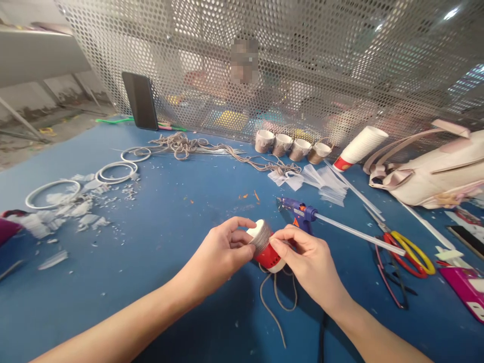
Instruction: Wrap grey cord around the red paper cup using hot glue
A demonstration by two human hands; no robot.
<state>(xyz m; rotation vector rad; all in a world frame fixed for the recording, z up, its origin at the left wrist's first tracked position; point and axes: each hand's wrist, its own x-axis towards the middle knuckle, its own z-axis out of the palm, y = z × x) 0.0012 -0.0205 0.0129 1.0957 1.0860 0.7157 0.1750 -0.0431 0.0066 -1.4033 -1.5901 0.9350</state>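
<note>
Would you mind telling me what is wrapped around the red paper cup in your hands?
Grey cord covers the upper part of the red cup, held by the left hand and right hand; loose cord hangs below. The cup's inside is hidden.

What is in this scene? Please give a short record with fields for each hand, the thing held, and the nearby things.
left hand: left hand grips the white end of the red and white paper cup
right hand: right hand pinches the grey cord against the cup
cord: partly wound around the cup, its loose end trailing on the blue table
nearby: blue glue gun, scissors with red and yellow handles
</note>
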